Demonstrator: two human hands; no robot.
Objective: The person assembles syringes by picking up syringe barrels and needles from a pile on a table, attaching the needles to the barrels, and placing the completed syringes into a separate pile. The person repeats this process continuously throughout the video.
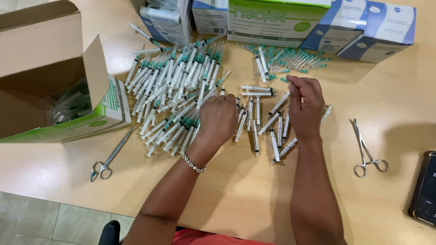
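An open cardboard carton (41,68) with a green-and-white side sits upper left; a green-and-white box (272,20) stands top centre among blue-and-white boxes (368,29); a dark phone screen (425,188) lies at the lower right edge

Single head-worn view, looking steeply down from above and close over the pale wooden tabletop (236,190), facing forward toward the row of cardboard boxes (277,20) along the far edge.
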